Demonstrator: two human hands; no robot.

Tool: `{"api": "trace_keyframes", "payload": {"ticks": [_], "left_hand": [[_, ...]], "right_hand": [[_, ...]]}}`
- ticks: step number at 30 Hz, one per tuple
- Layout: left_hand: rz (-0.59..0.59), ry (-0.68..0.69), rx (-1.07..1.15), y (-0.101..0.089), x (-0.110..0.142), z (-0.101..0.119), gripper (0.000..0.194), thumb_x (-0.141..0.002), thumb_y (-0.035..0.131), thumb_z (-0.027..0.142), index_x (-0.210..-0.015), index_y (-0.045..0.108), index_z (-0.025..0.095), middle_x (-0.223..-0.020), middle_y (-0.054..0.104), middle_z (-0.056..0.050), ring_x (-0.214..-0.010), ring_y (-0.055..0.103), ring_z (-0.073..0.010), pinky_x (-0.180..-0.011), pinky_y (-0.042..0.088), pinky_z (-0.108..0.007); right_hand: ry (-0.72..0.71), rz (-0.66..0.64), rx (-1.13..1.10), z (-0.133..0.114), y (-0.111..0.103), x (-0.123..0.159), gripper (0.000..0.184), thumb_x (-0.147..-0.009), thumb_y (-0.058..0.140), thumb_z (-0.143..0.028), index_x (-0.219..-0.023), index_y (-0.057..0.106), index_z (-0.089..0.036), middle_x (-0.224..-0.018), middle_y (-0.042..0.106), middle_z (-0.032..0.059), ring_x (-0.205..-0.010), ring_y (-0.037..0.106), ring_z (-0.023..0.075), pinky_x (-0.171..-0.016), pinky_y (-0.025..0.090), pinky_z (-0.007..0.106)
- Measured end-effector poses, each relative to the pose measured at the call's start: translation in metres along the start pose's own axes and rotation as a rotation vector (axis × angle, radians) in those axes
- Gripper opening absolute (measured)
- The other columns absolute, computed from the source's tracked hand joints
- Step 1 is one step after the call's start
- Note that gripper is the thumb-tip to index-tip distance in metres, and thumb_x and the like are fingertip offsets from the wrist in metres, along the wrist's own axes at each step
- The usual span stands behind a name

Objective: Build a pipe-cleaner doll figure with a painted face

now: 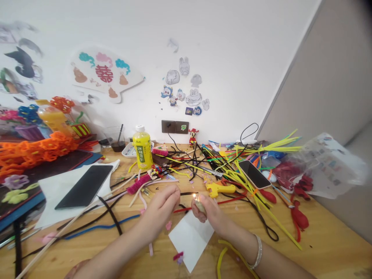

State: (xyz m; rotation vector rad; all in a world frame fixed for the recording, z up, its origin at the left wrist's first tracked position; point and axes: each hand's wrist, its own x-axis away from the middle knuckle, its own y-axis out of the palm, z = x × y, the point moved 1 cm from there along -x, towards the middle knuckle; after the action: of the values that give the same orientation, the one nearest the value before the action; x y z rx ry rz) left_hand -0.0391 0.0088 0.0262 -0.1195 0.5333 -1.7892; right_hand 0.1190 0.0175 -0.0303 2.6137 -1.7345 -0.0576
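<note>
My right hand [207,211] is closed around a pale lighter [201,206], and a small flame [195,196] burns at its top. My left hand [165,201] is closed with its fingers pinched together. From its fingertips a short black pipe cleaner [188,193] reaches right, its far end close above the flame. How much of it lies inside the fingers is hidden. Beneath and between both hands a white sheet of paper [192,240] lies on the wooden table. A yellow glue gun [220,189] lies just beyond my right hand.
Yellow pipe cleaners [254,190], a phone [254,174] and red balloons [299,217] spread across the right. A yellow drink bottle [142,147] stands at the back. On the left lie a black tablet-like slab [84,186] and orange fuzzy flowers [37,153]. A plastic bag [328,166] sits far right.
</note>
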Motion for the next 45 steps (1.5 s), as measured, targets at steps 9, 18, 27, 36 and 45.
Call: {"api": "trace_keyframes", "payload": {"ticks": [9,18,27,36,45], "left_hand": [[0.000,0.011,-0.013,-0.004,-0.002,0.003,0.027,-0.079,0.032,0.028,-0.054,0.033,0.022,-0.051,0.038,0.005,-0.052,0.037,-0.0127,-0.052,0.031,-0.025],[-0.055,0.024,0.012,-0.007,-0.005,-0.005,0.023,-0.077,0.032,0.021,-0.054,0.036,0.021,-0.051,0.038,0.005,-0.050,0.038,-0.0121,-0.051,0.031,-0.025],[-0.070,-0.023,0.127,-0.001,-0.004,-0.005,0.025,-0.078,0.032,0.025,-0.053,0.035,0.021,-0.049,0.037,0.005,-0.048,0.037,-0.0114,-0.049,0.031,-0.025],[-0.069,-0.074,0.168,0.001,-0.001,-0.004,0.026,-0.078,0.033,0.029,-0.053,0.034,0.021,-0.049,0.034,0.006,-0.047,0.036,-0.0106,-0.047,0.032,-0.024],[-0.072,-0.058,0.152,0.001,-0.001,-0.005,0.026,-0.078,0.033,0.029,-0.054,0.035,0.021,-0.049,0.035,0.006,-0.047,0.036,-0.0103,-0.047,0.032,-0.024]], "right_hand": [[-0.046,0.014,-0.014,-0.001,-0.002,-0.001,0.053,-0.075,0.030,-0.065,-0.056,0.043,-0.018,-0.047,0.034,-0.0045,-0.043,0.028,0.0079,-0.043,0.021,0.023],[-0.224,0.070,0.055,-0.010,-0.011,-0.003,0.039,-0.075,0.045,-0.055,-0.067,0.048,-0.017,-0.051,0.031,-0.0064,-0.046,0.026,0.0082,-0.045,0.020,0.023],[-0.195,0.032,0.151,-0.015,-0.006,0.002,0.034,-0.077,0.038,-0.045,-0.055,0.034,-0.020,-0.053,0.031,-0.0044,-0.049,0.027,0.0095,-0.047,0.020,0.025],[-0.159,0.017,0.137,-0.017,-0.005,0.003,0.030,-0.079,0.036,-0.039,-0.055,0.032,-0.020,-0.054,0.031,-0.0042,-0.049,0.026,0.0096,-0.047,0.021,0.025],[-0.204,0.016,0.171,-0.018,-0.002,0.004,0.034,-0.081,0.035,-0.043,-0.056,0.034,-0.020,-0.054,0.031,-0.0041,-0.050,0.027,0.0100,-0.048,0.021,0.025]]}}
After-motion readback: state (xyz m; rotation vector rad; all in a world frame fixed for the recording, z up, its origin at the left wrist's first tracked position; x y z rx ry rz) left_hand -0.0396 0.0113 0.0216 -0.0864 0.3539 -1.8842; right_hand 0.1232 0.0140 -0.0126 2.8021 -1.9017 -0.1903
